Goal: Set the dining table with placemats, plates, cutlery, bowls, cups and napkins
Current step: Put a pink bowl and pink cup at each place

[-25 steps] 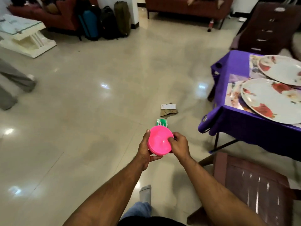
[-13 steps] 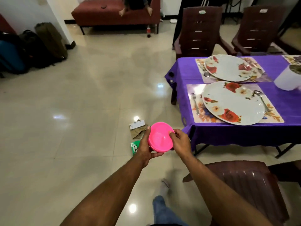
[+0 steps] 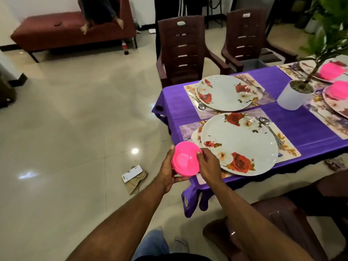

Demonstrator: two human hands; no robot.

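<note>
Head view: both hands, left [image 3: 166,170] and right [image 3: 209,166], still gripped the pink bowl [image 3: 185,160], now reaching the table's [image 3: 305,127] near corner.

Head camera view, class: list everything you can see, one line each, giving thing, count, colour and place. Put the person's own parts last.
pink bowls in hand: stack, count unclear, held at table corner
pink bowls on plates: two, far right
floral plates: two bare, white with red roses, on placemats
placemats: four, floral
spoons: two, silver, beside plates
tablecloth: one, purple
plant pot: one, white, table middle
chairs: two, brown, far side
bench: one, maroon, by wall
paper bag: one, brown, on floor
left hand: grips bowls
right hand: pinches bowl rim
</note>
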